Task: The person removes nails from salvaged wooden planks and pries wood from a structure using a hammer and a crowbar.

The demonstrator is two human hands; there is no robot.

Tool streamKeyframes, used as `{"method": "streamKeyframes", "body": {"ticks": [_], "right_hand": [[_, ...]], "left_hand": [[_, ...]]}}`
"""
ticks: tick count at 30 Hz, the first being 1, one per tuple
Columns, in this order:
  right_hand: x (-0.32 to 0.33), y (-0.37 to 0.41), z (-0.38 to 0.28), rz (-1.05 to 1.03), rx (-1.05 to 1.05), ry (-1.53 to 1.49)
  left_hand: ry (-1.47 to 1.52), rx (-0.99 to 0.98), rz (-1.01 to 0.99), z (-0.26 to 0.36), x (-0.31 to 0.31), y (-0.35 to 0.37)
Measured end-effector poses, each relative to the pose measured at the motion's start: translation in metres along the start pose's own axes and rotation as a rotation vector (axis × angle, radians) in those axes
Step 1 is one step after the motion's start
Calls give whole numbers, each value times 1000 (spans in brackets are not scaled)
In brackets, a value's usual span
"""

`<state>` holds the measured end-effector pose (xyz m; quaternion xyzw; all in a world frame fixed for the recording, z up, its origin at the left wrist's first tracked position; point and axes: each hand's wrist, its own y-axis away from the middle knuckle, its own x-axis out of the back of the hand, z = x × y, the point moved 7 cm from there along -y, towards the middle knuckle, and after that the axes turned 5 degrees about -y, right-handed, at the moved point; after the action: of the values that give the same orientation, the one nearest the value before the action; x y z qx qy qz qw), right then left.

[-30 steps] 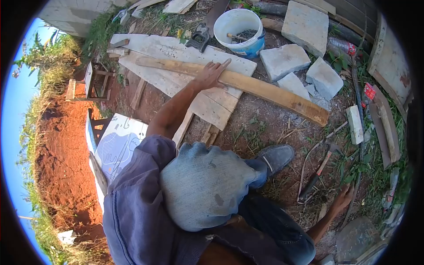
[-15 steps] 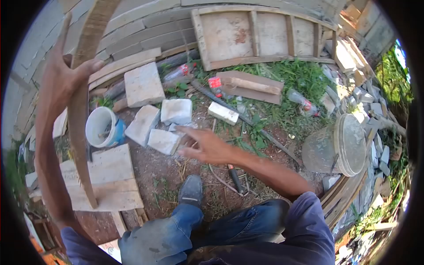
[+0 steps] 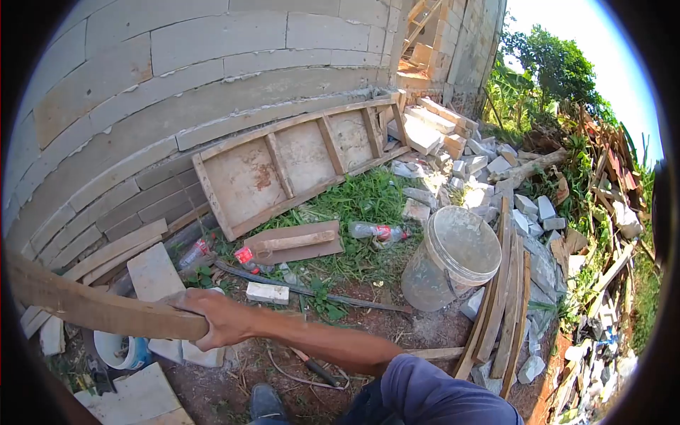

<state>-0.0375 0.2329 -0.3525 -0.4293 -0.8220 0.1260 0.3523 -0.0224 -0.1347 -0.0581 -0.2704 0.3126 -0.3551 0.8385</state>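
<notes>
A long wooden plank (image 3: 106, 306) crosses the left side of the head view, raised above the ground. My right hand (image 3: 225, 319) is wrapped round its nearer end, with the thumb beneath. Behind and below the hand lie pale blocks, partly hidden, and a light slab (image 3: 154, 273). Under the plank stands a white and blue bucket (image 3: 124, 350), partly covered by it. My left hand does not show. A black-handled tool (image 3: 320, 371) lies on the soil below my right forearm.
A wooden framed panel (image 3: 244, 177) leans along the block wall (image 3: 212, 39). A large dirty bucket (image 3: 425, 276) stands at right beside long boards (image 3: 499, 319) and rubble (image 3: 489, 166). Plastic bottles (image 3: 379, 231), a float-like board (image 3: 297, 242) and a white block (image 3: 268, 292) lie on the ground.
The view has swung up and to the right. The plank has gone from upright to nearly level. My right hand, free before, now grips its end; my left hand has left the view.
</notes>
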Motion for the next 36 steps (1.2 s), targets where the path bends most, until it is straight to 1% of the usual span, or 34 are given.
{"method": "streamKeyframes", "body": {"ticks": [1, 2, 3, 4, 5, 6, 7, 8, 9, 10, 11, 12, 14, 16, 18, 19, 21, 22, 23, 24, 26, 28, 29, 30, 31, 32, 33, 34, 36], "right_hand": [[5, 3, 3, -60, -28, 23], [2, 7, 10, -138, -50, 6], [-1, 12, 14, -231, -123, -45], [-7, 19, 27, -315, -216, -16], [-13, 23, 39, -374, -299, 64], [-24, 25, 53, -396, -300, 154], [-39, 30, 68, -417, -315, 191], [-55, 35, 83, -440, -329, 227], [-70, 44, 103, -446, -362, 259], [-82, 49, 122, -430, -405, 316], [-97, 54, 130, -457, -409, 287], [-109, 58, 141, -518, -461, 274], [-125, 53, 164, -582, -513, 271], [-146, 43, 180, -635, -450, 235], [-163, 29, 205, -642, -437, 240], [-168, 19, 215, -621, -427, 262], [-175, 11, 233, -604, -424, 287], [-174, 11, 242, -545, -415, 369], [-170, 12, 250, -479, -405, 453], [-164, 17, 251, -479, -416, 458], [-128, 30, 220, -117, -203, 367], [-89, 61, 192, -47, -138, 429], [-73, 83, 187, -44, -167, 471], [-57, 108, 183, -34, -200, 518], [-48, 145, 196, -100, -389, 480], [-40, 189, 209, -151, -586, 453], [-37, 224, 207, -128, -677, 421], [-44, 256, 203, -106, -764, 380], [-72, 321, 211, -67, -1069, 214]], "left_hand": [[87, 71, 4, -41, 40, 4], [153, 161, -1, -83, 93, 14], [204, 262, 8, -125, 142, 30], [188, 360, 48, -154, 202, 46], [87, 323, 312, -155, 205, 105], [-71, 366, 491, -169, 225, 155], [-197, 550, 699, -191, 251, 202], [-291, 605, 787, -214, 277, 239], [-350, 653, 854, -225, 288, 273], [-315, 711, 789, -256, 324, 294], [-370, 772, 802, -267, 341, 317], [-413, 841, 819, -272, 350, 337], [-435, 830, 866, -277, 366, 345], [-452, 828, 903, -286, 386, 356], [-440, 798, 778, -301, 406, 344], [-443, 808, 778, -302, 411, 343], [-1243, 957, 395, -299, 410, 331], [-1243, 970, 390, -293, 393, 336], [-1452, 495, 57, -283, 344, 320], [-1570, -10, -276, -269, 279, 319], [-1128, 108, -818, -276, 198, 345], [-1205, -96, -1164, -286, 157, 388], [-1192, -82, -1162, -292, 160, 398], [-1289, -94, -1283, -308, 166, 414], [-1371, -123, -1407, -324, 166, 425], [-1361, -73, -1323, -327, 165, 418], [-1340, -12, -1235, -327, 166, 411], [-1309, 9, -1265, -331, 163, 408], [-1260, 13, -1299, -337, 157, 397]]}}
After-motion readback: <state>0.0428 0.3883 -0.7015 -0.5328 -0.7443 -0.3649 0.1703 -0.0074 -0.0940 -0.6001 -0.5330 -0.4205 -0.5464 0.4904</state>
